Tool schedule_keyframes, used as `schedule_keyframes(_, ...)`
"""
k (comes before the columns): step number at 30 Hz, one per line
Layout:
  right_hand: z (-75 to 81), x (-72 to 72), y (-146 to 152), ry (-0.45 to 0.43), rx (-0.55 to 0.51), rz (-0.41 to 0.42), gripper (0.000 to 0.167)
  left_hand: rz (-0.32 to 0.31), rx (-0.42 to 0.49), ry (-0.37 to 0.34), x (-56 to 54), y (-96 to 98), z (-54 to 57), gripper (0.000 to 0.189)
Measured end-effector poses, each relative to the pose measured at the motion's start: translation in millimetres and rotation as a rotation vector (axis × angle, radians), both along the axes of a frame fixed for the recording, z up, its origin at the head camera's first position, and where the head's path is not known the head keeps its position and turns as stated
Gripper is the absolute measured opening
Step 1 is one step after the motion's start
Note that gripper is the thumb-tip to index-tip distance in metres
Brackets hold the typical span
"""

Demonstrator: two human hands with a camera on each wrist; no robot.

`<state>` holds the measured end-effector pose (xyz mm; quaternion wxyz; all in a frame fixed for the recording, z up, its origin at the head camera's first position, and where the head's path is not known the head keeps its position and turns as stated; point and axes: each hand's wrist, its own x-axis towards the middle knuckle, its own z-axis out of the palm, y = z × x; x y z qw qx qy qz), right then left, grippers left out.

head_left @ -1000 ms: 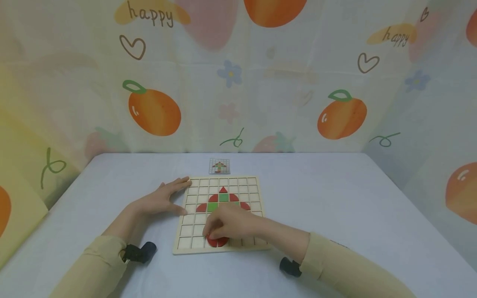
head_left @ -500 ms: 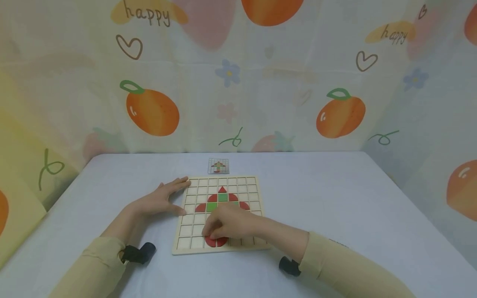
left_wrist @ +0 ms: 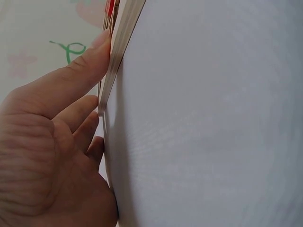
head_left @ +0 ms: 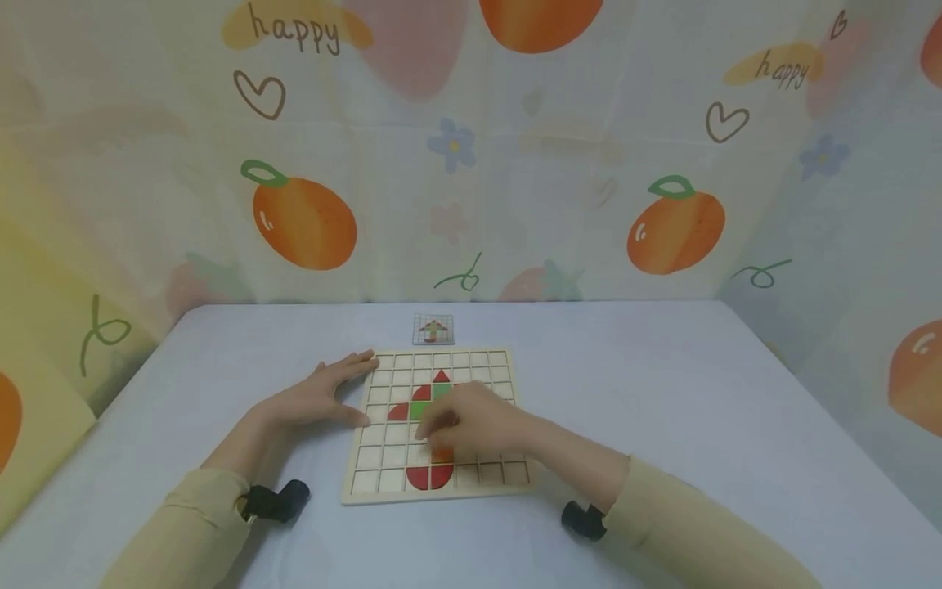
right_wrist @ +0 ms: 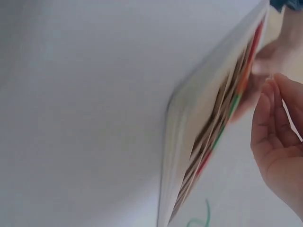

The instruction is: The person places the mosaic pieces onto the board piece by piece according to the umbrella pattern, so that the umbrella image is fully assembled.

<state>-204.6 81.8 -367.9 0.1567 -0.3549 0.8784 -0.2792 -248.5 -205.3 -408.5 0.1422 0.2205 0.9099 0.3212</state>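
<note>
A pale wooden grid board (head_left: 368,480) lies on the table, bearing flat red, green and orange pieces. My left hand (head_left: 316,397) rests along its left edge, fingers spread; the thumb (left_wrist: 90,64) touches the edge in the left wrist view. Over the middle hovers my right hand (head_left: 478,421), fingers curled; in the right wrist view the thumb and fingertips meet with no piece showing between them. Below it sit two red quarter-round pieces (head_left: 417,478) side by side and a partly covered orange square (head_left: 443,456). Further up are a red triangle (head_left: 441,376) and green squares (head_left: 420,411). The hand hides other pieces.
Beyond the board's far edge lies a small pattern card (head_left: 433,329) printed with a coloured figure on a grid. A white cloth covers the table (head_left: 633,368). Behind it hangs a curtain (head_left: 515,164) printed with oranges.
My right hand has lifted off the red quarter-round pieces at the board's near edge and moved slightly away and right, uncovering them. My left hand has stayed at the edge.
</note>
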Motion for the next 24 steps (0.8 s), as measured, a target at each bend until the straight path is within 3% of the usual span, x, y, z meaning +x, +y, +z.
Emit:
schedule_keyframes(4, 5.2, -7.3, 22.5, -0.009, -0.035, -0.099, 0.016, 0.008, -0.011, -0.012, 1.2, 2.3, 1.5, 0.095)
schedule_keyframes(8, 9.4, -17.9, 54.4, -0.004, -0.055, -0.253, 0.020, 0.012, -0.010, -0.026, 1.6, 2.8, 3.7, 0.095)
schedule_keyframes(13, 13.1, -29.2, 104.6, 0.085, -0.034, -0.419, 0.036, 0.015, -0.009, -0.052, 0.5, 1.0, 3.8, 0.093)
schedule_keyframes(18, 8.8, -31.7, 154.4, 0.162, 0.030, -0.511, 0.049, 0.042, -0.024, -0.071, 1.5, -0.8, 3.8, 0.090)
schedule_keyframes(21, 3.5, -31.1, 175.4, 0.198, 0.085, -0.538, 0.053, 0.072, -0.044, -0.027, 2.0, -1.0, 4.9, 0.087)
schedule_keyframes(24, -0.7, -30.4, 187.6, 0.206, 0.114, -0.539, 0.057, 0.116, -0.073, 0.061, 1.4, -1.6, 6.6, 0.082)
